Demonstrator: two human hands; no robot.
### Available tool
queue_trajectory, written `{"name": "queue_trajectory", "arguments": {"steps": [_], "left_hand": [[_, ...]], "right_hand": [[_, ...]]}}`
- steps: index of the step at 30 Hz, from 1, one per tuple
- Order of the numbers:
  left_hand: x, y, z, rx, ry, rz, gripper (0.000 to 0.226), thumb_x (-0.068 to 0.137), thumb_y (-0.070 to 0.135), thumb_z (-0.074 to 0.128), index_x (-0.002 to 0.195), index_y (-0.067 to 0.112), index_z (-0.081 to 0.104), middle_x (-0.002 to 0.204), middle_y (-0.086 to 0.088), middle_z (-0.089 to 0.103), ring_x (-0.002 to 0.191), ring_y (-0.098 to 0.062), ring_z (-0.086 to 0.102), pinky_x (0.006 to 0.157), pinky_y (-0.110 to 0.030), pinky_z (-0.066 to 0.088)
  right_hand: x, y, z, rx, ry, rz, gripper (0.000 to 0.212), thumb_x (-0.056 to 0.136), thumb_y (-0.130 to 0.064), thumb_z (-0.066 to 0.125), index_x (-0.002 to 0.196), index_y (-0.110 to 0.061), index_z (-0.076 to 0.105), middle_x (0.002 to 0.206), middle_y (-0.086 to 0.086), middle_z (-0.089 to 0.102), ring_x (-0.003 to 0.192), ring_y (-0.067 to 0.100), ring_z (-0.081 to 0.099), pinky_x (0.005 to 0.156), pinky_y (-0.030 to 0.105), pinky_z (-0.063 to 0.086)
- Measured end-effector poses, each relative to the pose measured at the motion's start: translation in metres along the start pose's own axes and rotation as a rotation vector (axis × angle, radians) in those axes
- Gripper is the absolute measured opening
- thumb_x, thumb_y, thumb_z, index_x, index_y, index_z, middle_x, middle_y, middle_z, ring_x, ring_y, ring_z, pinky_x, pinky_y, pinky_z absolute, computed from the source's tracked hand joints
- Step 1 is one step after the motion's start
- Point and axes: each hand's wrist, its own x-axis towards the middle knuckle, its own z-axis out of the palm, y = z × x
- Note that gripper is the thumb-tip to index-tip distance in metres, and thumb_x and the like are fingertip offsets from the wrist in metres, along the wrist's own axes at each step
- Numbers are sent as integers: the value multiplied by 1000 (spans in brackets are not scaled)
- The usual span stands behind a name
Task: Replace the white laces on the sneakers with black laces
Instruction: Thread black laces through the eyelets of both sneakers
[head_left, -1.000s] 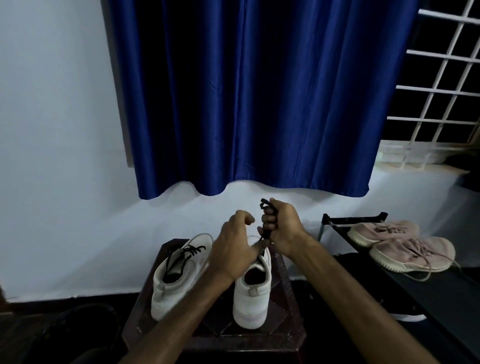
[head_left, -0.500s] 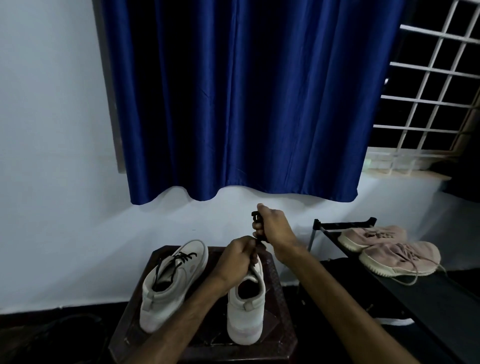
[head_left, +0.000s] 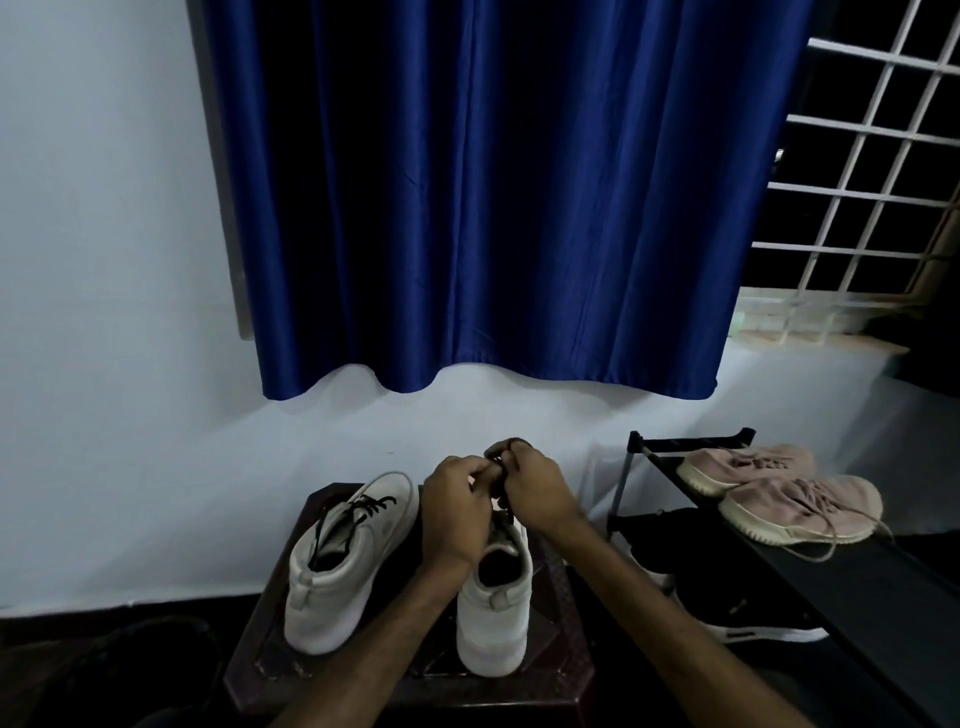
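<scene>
Two white sneakers stand heel-toward-me on a dark brown stool (head_left: 561, 582). The left sneaker (head_left: 343, 566) carries a black lace through its eyelets. Over the front of the right sneaker (head_left: 493, 608) my left hand (head_left: 454, 506) and my right hand (head_left: 535, 491) meet, fingers pinched together on a black lace (head_left: 511, 444) that loops just above my right knuckles. The lacing of the right sneaker is hidden under my hands.
A dark shoe rack (head_left: 852, 577) at the right holds a pair of pink sneakers (head_left: 779, 493), with a black shoe (head_left: 727, 613) on a lower level. A blue curtain (head_left: 493, 208) hangs over the white wall behind the stool. A barred window (head_left: 872, 171) is at the upper right.
My right hand has come down from its raised pull to meet my left hand above the right sneaker. Both now pinch the black lace close together. The camera has tilted slightly.
</scene>
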Motion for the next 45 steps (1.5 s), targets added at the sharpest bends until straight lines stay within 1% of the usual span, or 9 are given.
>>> {"name": "queue_trajectory", "arguments": {"steps": [3, 8, 13, 20, 24, 30, 37, 40, 45], "left_hand": [[4, -3, -2, -182, 72, -119, 14, 76, 14, 81, 75, 19, 67, 70, 9, 69, 67, -6, 65, 59, -9, 44], [-5, -15, -14, -232, -56, -118, 34, 72, 19, 85, 89, 16, 56, 76, 2, 72, 69, -8, 68, 62, -18, 52], [-10, -26, -17, 408, -627, -35, 69, 68, 44, 79, 119, 14, 45, 117, -5, 56, 106, -23, 58, 87, -36, 50], [-7, -24, -17, 374, -379, 15, 38, 69, 43, 53, 91, 15, 64, 90, -6, 71, 89, -24, 68, 71, -34, 49], [-2, -23, -26, 454, -446, 9, 25, 69, 34, 66, 87, 16, 69, 93, -5, 72, 90, -24, 65, 67, -26, 41], [5, -28, -29, 370, -485, -92, 10, 73, 15, 68, 76, 25, 68, 84, 5, 72, 81, -14, 67, 55, -16, 43], [4, -23, -30, 450, -442, -38, 4, 80, 24, 65, 78, 26, 62, 97, 5, 69, 92, -17, 63, 69, -23, 41], [4, -25, -28, 497, -441, 14, 11, 80, 21, 64, 91, 24, 65, 107, 4, 68, 100, -18, 62, 69, -20, 35], [6, -24, -25, 546, -463, 31, 31, 77, 35, 65, 104, 20, 65, 112, -1, 69, 106, -24, 63, 81, -29, 47]], "right_hand": [[-5, 7, 9, 118, -82, 95, 31, 102, -15, 31, 85, -8, 56, 73, 2, 55, 64, 13, 46, 67, 33, 40], [-4, 9, -5, 172, -62, 122, 31, 105, -13, 31, 89, -2, 55, 76, 4, 56, 69, 12, 50, 51, 12, 41], [-5, 2, -4, 23, 37, 96, 24, 104, -3, 28, 93, 3, 48, 72, 4, 48, 60, 9, 42, 41, 6, 35], [-40, 11, 22, -204, 23, -65, 29, 91, -38, 42, 73, -23, 58, 79, -2, 65, 76, 11, 63, 75, 32, 55], [-50, 9, 2, -473, -215, -287, 26, 91, -2, 52, 75, -18, 40, 78, -4, 47, 73, 6, 50, 65, 11, 31], [-53, 1, 6, -1222, -548, -530, 15, 91, -7, 53, 99, -4, 65, 106, 14, 63, 102, 35, 58, 91, 48, 45], [-32, -53, -15, -1317, -1115, -459, 11, 96, -6, 44, 92, -8, 54, 98, 15, 58, 89, 25, 51, 75, 35, 39], [-29, -57, -16, -1275, -961, -571, 15, 96, -10, 49, 91, -5, 62, 79, 4, 53, 81, 25, 53, 62, 30, 35], [-30, -43, -16, -1265, -708, -772, 23, 97, -21, 52, 101, -2, 66, 107, 12, 58, 94, 26, 59, 71, 31, 41]]}}
